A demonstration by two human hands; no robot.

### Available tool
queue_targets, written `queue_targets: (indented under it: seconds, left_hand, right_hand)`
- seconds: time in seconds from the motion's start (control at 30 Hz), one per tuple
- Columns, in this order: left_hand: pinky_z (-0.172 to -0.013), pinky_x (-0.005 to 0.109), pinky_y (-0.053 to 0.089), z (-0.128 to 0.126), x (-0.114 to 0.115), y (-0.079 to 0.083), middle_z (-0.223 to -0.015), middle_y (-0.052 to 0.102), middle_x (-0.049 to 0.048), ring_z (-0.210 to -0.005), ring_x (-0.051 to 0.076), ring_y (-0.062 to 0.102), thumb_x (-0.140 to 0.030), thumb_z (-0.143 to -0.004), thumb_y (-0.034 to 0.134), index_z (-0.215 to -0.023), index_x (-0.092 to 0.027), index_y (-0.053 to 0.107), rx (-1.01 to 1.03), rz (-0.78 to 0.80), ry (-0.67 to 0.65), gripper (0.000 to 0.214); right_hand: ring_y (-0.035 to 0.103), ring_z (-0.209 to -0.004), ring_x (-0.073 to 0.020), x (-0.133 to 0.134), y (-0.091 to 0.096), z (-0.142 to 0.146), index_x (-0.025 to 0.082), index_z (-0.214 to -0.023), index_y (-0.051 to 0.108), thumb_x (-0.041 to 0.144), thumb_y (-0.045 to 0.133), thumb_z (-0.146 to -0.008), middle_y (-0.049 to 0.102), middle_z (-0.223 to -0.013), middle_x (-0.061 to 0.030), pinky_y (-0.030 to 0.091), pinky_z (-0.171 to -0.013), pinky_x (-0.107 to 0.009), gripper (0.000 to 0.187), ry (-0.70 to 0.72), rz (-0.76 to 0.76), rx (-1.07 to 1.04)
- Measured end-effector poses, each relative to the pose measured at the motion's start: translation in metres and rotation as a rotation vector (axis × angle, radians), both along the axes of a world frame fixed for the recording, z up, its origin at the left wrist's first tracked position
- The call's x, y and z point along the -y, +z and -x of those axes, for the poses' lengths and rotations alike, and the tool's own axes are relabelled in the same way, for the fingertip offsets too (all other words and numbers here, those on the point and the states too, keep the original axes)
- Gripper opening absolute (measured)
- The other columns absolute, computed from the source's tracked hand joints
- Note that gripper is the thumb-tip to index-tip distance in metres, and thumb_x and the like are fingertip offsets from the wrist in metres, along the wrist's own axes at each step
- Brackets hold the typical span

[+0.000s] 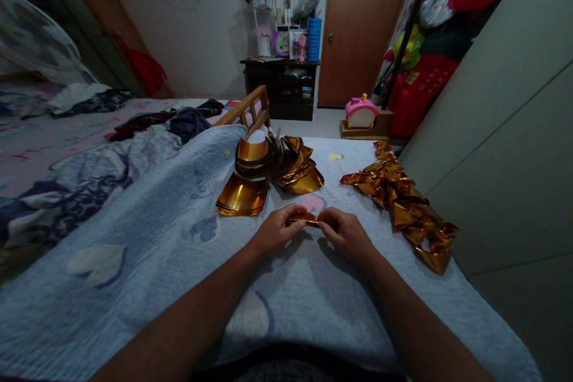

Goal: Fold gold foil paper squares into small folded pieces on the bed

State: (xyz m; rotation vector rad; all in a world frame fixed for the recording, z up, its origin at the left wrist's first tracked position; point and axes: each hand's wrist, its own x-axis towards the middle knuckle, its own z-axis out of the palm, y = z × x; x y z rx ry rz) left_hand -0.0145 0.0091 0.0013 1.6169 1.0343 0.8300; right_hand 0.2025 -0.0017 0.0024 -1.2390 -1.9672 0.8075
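Between my hands is a narrow folded piece of gold foil paper (pixel 306 217), held just above the blue bedspread. My left hand (pixel 278 228) pinches its left end between thumb and fingers. At its right end, my right hand (pixel 344 230) grips it the same way. Beyond my left hand lie stacks of gold foil sheets (pixel 244 194), some curled up and showing pale undersides. A heap of folded gold foil pieces (pixel 394 191) runs along the right side of the bed.
The blue bedspread (pixel 179 286) with heart patterns spreads under everything. A wooden rail (pixel 250 105) rises behind the sheets. Rumpled clothes (pixel 188 124) lie on the left. Farther off are a dark cabinet (pixel 280 92), a brown door (pixel 360 30) and a pink toy case (pixel 360 113). A pale panel (pixel 514 131) flanks the right.
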Motion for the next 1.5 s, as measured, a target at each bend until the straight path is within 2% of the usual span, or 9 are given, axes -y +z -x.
queue_targets:
  seconds: [0.17,0.37,0.6,0.73,1.3,1.5]
  left_hand:
    - [-0.084,0.032,0.049,0.001,0.000,0.002,-0.107,0.073,0.0082,-0.093,0.020,0.067,-0.028,-0.090,0.058,-0.113,-0.016,0.067,-0.037,-0.059,-0.003,0.027]
    - [-0.078,0.030,0.047,0.001,0.001,0.009,-0.097,0.072,0.0068,-0.086,0.020,0.066,-0.036,-0.094,0.055,-0.107,-0.016,0.069,-0.224,-0.192,0.016,0.029]
    - [-0.077,0.030,0.047,0.000,0.000,0.006,-0.094,0.072,0.0076,-0.086,0.021,0.065,-0.022,-0.085,0.054,-0.100,-0.014,0.071,-0.319,-0.273,0.047,0.023]
    - [-0.077,0.031,0.047,-0.001,0.001,0.005,-0.093,0.072,0.0082,-0.085,0.021,0.065,-0.019,-0.085,0.053,-0.098,-0.014,0.071,-0.367,-0.316,0.047,0.023]
    - [-0.087,0.034,0.050,-0.004,0.004,-0.007,-0.103,0.075,0.0105,-0.097,0.024,0.069,-0.017,-0.092,0.045,-0.108,-0.015,0.071,-0.561,-0.436,0.008,0.030]
    - [-0.089,0.036,0.051,-0.004,0.004,-0.003,-0.105,0.072,0.0113,-0.099,0.024,0.067,-0.027,-0.097,0.047,-0.111,-0.015,0.069,-0.473,-0.455,0.065,0.029]
  right_hand:
    - [0.058,-0.063,-0.0140,-0.001,-0.003,0.001,0.018,-0.088,0.067,0.021,0.058,-0.087,0.066,-0.072,-0.0009,0.041,-0.063,-0.026,0.010,-0.002,-0.024,0.028]
    - [0.061,-0.063,-0.0137,0.000,-0.005,0.001,0.018,-0.085,0.068,0.021,0.055,-0.089,0.069,-0.072,-0.0022,0.041,-0.062,-0.024,0.014,-0.046,-0.091,0.024]
    - [0.056,-0.058,-0.0126,-0.002,-0.008,0.000,0.017,-0.085,0.069,0.015,0.057,-0.084,0.067,-0.068,-0.0012,0.039,-0.060,-0.024,0.012,-0.066,-0.126,0.074]
    - [0.055,-0.058,-0.0128,-0.001,-0.009,0.001,0.018,-0.083,0.068,0.015,0.057,-0.084,0.066,-0.068,-0.0009,0.038,-0.060,-0.024,0.012,-0.062,-0.106,0.095]
    - [0.055,-0.065,-0.0148,0.001,-0.010,0.006,0.018,-0.076,0.063,0.017,0.053,-0.087,0.063,-0.070,-0.0023,0.037,-0.065,-0.026,0.015,-0.035,-0.162,0.179]
    - [0.055,-0.063,-0.0139,0.000,-0.007,0.004,0.018,-0.076,0.064,0.020,0.053,-0.086,0.062,-0.068,-0.0011,0.037,-0.064,-0.025,0.014,-0.068,-0.111,0.076]
